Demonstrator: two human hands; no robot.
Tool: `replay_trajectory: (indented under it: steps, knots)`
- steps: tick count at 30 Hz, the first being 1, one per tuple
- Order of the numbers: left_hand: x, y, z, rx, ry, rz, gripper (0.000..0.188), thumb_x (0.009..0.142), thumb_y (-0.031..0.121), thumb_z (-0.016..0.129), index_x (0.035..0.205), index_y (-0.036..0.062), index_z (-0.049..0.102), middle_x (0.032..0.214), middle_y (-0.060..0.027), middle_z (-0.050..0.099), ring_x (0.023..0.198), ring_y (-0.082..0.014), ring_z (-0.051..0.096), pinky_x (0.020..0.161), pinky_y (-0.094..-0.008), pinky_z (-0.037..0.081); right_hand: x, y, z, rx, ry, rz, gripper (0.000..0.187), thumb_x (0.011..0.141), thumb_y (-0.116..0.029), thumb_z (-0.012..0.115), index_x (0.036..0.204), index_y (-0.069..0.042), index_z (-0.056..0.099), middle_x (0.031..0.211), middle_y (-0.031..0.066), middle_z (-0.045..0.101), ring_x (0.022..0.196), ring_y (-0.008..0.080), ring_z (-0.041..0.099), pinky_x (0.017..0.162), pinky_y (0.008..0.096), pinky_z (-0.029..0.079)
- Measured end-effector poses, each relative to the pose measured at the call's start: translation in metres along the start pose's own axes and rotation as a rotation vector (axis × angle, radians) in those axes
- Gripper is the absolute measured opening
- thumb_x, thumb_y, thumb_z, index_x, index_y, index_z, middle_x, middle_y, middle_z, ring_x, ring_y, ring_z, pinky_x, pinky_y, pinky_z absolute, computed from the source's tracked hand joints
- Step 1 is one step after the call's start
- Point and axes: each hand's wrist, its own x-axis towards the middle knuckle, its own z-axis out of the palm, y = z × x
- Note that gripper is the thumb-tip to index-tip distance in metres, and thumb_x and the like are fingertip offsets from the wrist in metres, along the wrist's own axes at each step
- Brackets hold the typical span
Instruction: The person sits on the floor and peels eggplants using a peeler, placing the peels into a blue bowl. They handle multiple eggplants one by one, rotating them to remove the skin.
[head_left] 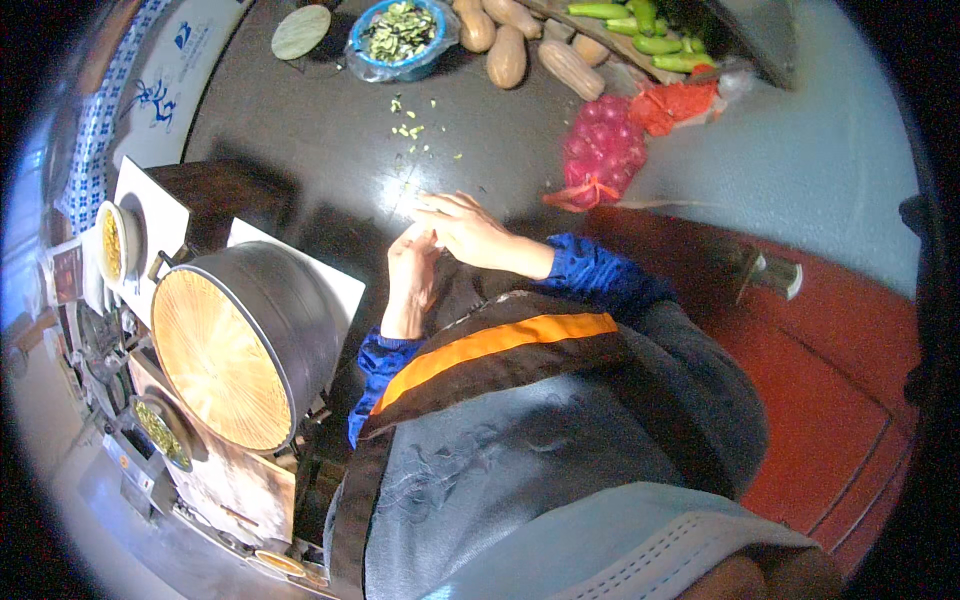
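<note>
My left hand [412, 275] and my right hand [470, 232] meet in front of my dark apron [480, 350] with its orange band. The right hand's fingers stretch out to the left, over the left fingertips. On the left hand the fingers are curled up against the right palm; whether anything small is between them is hidden. Both cuffs are blue. Beyond the hands, pale green scraps [408, 128] lie scattered on the dark floor [300, 110]. Farther off stands a blue basin [440, 48] lined with clear plastic, holding chopped green and white pieces [398, 33].
At left stands a big dark pot [300, 310] topped by a round straw-coloured cover [215, 355]. Bowls of food [112, 242] sit beside it. Several tan squashes [507, 58], green vegetables [650, 25] and a red net bag of onions [605, 145] lie ahead. A red door [790, 400] is right.
</note>
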Motion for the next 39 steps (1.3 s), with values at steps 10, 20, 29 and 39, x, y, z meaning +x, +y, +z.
replay_trajectory:
  steps: [10, 20, 29, 39]
  knots:
    - [0.106, 0.146, -0.072, 0.060, 0.302, 0.347, 0.013, 0.080, 0.009, 0.076, 0.078, -0.0012, 0.068, 0.076, -0.0035, 0.067, 0.066, -0.0080, 0.057, 0.060, -0.0220, 0.044, 0.210, -0.009, 0.034, 0.152, 0.027, 0.118, 0.014, 0.088, -0.005, 0.061, 0.099, -0.001, 0.068, 0.083, 0.0114, 0.069, 0.071, 0.0196, 0.068, 0.067, 0.0287, 0.054]
    - [0.157, 0.272, -0.142, 0.045, 0.249, 0.406, 0.019, 0.089, 0.006, 0.061, 0.102, -0.0064, 0.067, 0.095, -0.0078, 0.069, 0.083, -0.0112, 0.062, 0.075, -0.0234, 0.048, 0.379, -0.002, 0.096, 0.980, -0.047, 0.482, 0.012, 0.090, -0.004, 0.062, 0.099, 0.004, 0.062, 0.085, 0.0099, 0.068, 0.074, 0.0134, 0.064, 0.069, 0.0252, 0.051]
    - [0.257, 0.395, -0.183, -0.334, 0.310, 0.476, 0.022, 0.087, -0.004, 0.057, 0.107, -0.0129, 0.062, 0.100, -0.0180, 0.068, 0.082, -0.0206, 0.067, 0.078, -0.0279, 0.055, 0.544, 0.006, 0.125, 1.006, -0.201, 0.374, 0.018, 0.091, -0.003, 0.058, 0.105, 0.006, 0.063, 0.097, 0.0115, 0.069, 0.088, 0.0148, 0.065, 0.078, 0.0247, 0.051]
    - [0.390, 0.581, -0.211, 0.420, 0.497, 0.623, 0.015, 0.080, 0.002, 0.068, 0.094, -0.0025, 0.072, 0.086, -0.0083, 0.072, 0.075, -0.0114, 0.064, 0.071, -0.0256, 0.052, 0.768, 0.025, 0.114, 0.461, -0.049, -0.283, 0.012, 0.083, -0.007, 0.069, 0.094, -0.002, 0.067, 0.106, 0.0117, 0.061, 0.102, 0.0271, 0.060, 0.090, 0.0349, 0.047]
